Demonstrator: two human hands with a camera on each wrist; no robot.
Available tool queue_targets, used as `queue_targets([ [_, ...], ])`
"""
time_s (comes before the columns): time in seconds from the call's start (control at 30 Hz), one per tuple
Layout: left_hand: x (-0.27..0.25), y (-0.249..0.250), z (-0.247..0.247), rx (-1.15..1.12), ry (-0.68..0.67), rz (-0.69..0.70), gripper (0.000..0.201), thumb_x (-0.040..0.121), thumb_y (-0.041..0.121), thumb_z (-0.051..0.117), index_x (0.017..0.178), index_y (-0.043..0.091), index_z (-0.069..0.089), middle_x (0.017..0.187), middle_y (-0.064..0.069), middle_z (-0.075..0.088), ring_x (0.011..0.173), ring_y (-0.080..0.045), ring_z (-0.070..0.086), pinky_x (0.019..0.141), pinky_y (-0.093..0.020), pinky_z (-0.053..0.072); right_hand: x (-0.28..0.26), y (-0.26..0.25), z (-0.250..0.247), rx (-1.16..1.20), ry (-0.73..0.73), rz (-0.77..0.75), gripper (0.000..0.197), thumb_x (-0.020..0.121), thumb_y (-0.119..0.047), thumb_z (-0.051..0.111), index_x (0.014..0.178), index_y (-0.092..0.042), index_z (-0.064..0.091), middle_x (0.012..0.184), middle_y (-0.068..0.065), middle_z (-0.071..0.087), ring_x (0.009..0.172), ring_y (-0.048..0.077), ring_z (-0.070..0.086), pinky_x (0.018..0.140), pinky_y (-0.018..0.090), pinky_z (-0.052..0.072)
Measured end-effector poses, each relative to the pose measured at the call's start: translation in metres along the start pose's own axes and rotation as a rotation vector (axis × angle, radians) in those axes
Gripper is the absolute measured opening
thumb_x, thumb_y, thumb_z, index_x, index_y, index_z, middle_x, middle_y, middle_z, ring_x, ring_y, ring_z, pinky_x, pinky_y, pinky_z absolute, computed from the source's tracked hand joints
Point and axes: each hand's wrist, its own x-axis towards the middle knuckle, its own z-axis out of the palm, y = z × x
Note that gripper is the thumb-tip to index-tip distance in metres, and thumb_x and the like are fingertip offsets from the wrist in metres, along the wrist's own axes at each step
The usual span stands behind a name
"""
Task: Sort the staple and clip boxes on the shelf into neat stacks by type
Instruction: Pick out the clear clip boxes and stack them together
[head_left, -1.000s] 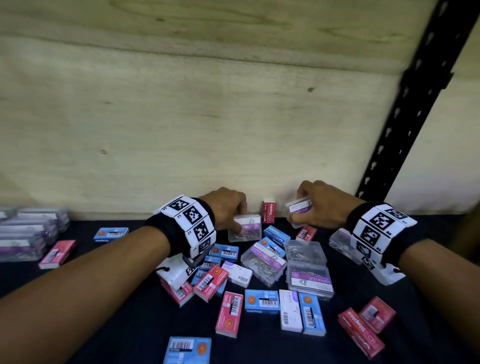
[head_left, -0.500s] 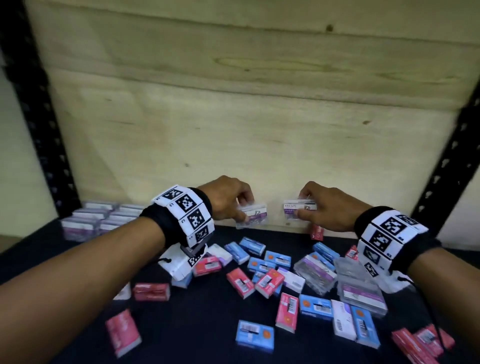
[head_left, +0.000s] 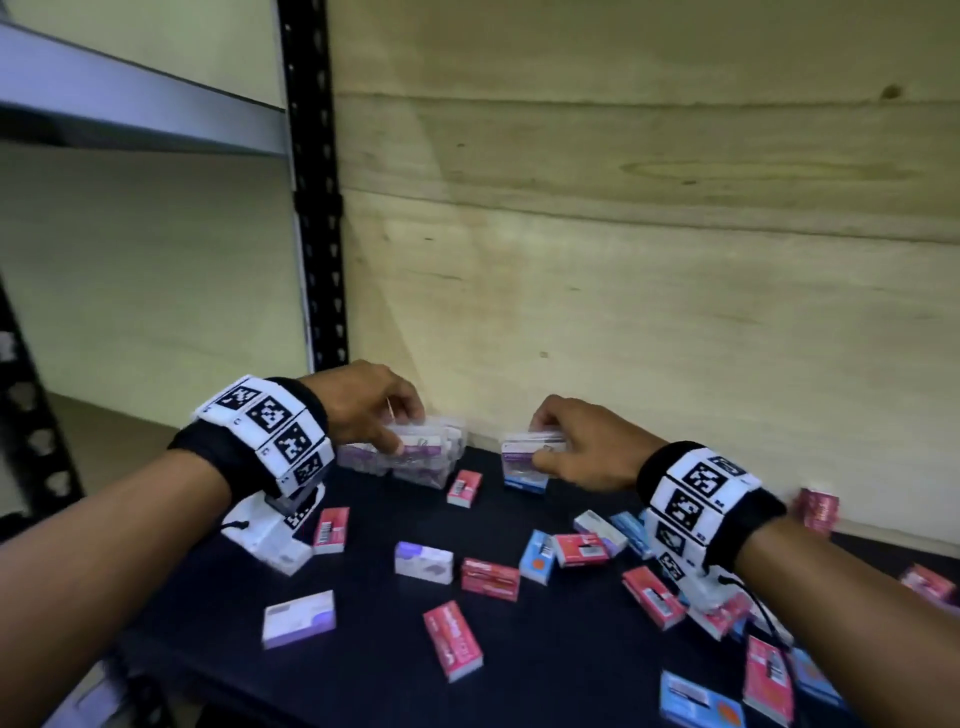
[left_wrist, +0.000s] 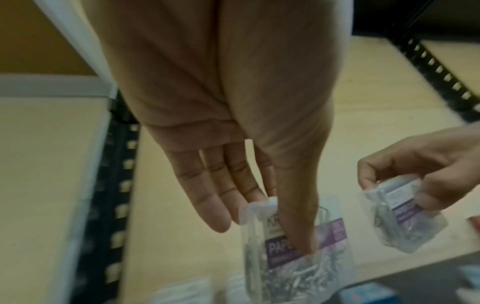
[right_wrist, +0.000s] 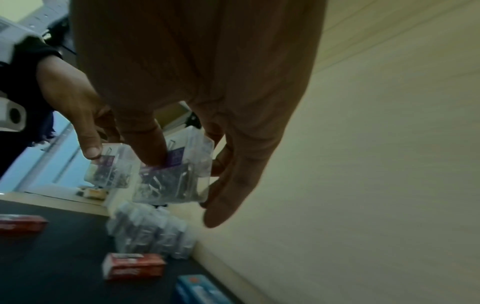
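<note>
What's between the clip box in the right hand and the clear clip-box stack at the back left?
Only the left hand and the clip box it holds over the stack. The right hand pinches its own clip box further right; bare shelf lies between.

Your left hand (head_left: 371, 410) and right hand (head_left: 582, 447) reach forward side by side — each pinches a clear box (left_wrist: 293, 246) between thumb and fingers.

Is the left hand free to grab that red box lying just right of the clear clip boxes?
Probably not yet. The left hand is pinching a clear clip box over the clip box stack. The red box lies uncovered nearby, so once the hand lets go the way looks open.
</note>
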Motion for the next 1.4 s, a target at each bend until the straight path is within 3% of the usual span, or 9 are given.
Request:
queue_targets([
  [0.13,-0.017,-0.04,0.007,0.031,-0.015,-0.068,0.037,0.081,0.022,0.076,0.116,0.025,0.064,0.103,0.009,0.061,0.093,-0.007,0.056,0.067,-0.005,0.036,0.02,-0.032,0.023,-0.024,-0.059,-0.044,0.036,0.087,-0.037,0.064,0.117,-0.022,0.051,0.116,0.003,0.06,0.1,0.021,0.058,0.087,0.032,0.048],
  [0.3,-0.023,-0.08,0.02,0.005,-0.013,-0.169,0.037,0.079,0.022,0.078,0.113,0.028,0.065,0.105,0.009,0.06,0.097,-0.008,0.056,0.083,-0.02,0.042,0.038,-0.06,0.048,-0.053,-0.13,-0.058,0.039,0.087,-0.037,0.066,0.12,-0.022,0.052,0.121,0.003,0.059,0.105,0.021,0.057,0.088,0.03,0.046],
  [0.43,-0.021,-0.097,0.031,0.006,-0.031,-0.177,0.033,0.079,0.02,0.076,0.109,0.031,0.067,0.102,0.011,0.061,0.095,-0.008,0.057,0.084,-0.023,0.044,0.05,-0.073,0.064,-0.095,-0.18,-0.051,0.037,0.088,-0.037,0.066,0.119,-0.022,0.053,0.118,0.002,0.06,0.102,0.021,0.058,0.083,0.029,0.046],
  [0.63,-0.015,-0.11,0.039,0.004,-0.028,-0.138,0.032,0.082,0.018,0.073,0.111,0.031,0.066,0.103,0.012,0.058,0.096,-0.005,0.054,0.084,-0.022,0.042,0.062,-0.083,0.074,-0.122,-0.191,-0.03,0.039,0.089,-0.038,0.064,0.122,-0.02,0.054,0.119,0.004,0.06,0.101,0.02,0.056,0.084,0.029,0.045],
  [1.1,-0.004,-0.124,0.049,0.018,-0.013,-0.098,0.041,0.088,0.021,0.067,0.127,0.028,0.06,0.126,0.006,0.057,0.114,-0.013,0.053,0.099,-0.029,0.043,0.074,-0.095,0.076,-0.18,-0.161,-0.031,0.038,0.091,-0.037,0.064,0.122,-0.014,0.061,0.119,0.007,0.063,0.107,0.023,0.059,0.087,0.03,0.047],
  [1.4,-0.002,-0.122,0.05,0.003,0.026,-0.08,0.043,0.085,0.019,0.071,0.127,0.027,0.06,0.128,0.005,0.057,0.113,-0.011,0.053,0.096,-0.023,0.042,0.076,-0.092,0.077,-0.183,-0.161,-0.039,0.037,0.089,-0.037,0.066,0.119,-0.015,0.063,0.115,0.005,0.063,0.101,0.022,0.06,0.083,0.031,0.049],
])
